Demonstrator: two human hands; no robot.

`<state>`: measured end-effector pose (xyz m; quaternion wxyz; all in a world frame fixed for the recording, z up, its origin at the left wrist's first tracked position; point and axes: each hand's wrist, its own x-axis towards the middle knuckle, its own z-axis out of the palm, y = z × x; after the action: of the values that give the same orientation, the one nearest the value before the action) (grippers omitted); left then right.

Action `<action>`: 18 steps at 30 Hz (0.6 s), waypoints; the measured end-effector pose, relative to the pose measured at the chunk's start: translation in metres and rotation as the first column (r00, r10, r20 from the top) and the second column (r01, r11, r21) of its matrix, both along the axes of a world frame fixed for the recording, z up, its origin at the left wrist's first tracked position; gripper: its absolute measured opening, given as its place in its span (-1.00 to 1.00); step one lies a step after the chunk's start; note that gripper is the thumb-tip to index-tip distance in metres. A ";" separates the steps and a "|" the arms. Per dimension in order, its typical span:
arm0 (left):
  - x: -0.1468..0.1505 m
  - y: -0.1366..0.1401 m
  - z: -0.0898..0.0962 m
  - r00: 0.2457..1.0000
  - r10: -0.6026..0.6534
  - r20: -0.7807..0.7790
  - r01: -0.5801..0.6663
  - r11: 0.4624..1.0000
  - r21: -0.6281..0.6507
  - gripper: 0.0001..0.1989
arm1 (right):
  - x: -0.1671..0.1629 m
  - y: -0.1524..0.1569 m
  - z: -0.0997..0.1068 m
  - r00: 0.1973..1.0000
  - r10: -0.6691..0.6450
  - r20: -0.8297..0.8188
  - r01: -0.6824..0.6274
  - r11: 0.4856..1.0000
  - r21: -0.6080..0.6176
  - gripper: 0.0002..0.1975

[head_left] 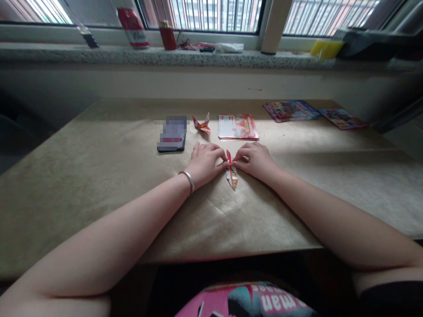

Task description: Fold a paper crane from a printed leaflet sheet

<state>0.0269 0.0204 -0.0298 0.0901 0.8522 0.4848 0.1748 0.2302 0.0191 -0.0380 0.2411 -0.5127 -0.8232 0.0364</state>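
Observation:
A narrow piece of folded paper, printed red, white and orange, lies on the table between my hands, its lower end a point toward me. From the left, my left hand pinches its middle between thumb and fingers; a silver bangle circles that wrist. My right hand pinches the same spot from the other side, fingers curled in. The fingertips of both hands nearly meet and hide part of the folds. Just beyond my left hand stands a finished-looking origami crane in similar red and white paper.
A phone lies left of the crane. Right of it is a stack of printed paper sheets. Colourful cards lie at the back right of the table. On the windowsill stand a red-and-white can and a red lighter-like object.

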 end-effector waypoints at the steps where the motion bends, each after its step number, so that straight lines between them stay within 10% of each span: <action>1: 0.000 0.000 0.000 1.000 0.006 -0.002 -0.006 1.000 -0.012 -0.70 | 0.000 0.000 0.000 1.000 0.004 0.005 -0.004 1.000 0.004 -0.79; 18: 0.000 -0.005 0.003 0.996 -0.038 -0.079 0.033 0.997 -0.063 -0.64 | 0.002 -0.002 0.002 0.993 0.120 -0.015 -0.119 0.993 0.026 -0.79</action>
<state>0.0273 0.0154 -0.0271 0.0997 0.8638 0.4781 0.1236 0.2320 0.0173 -0.0356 0.2515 -0.4591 -0.8509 0.0446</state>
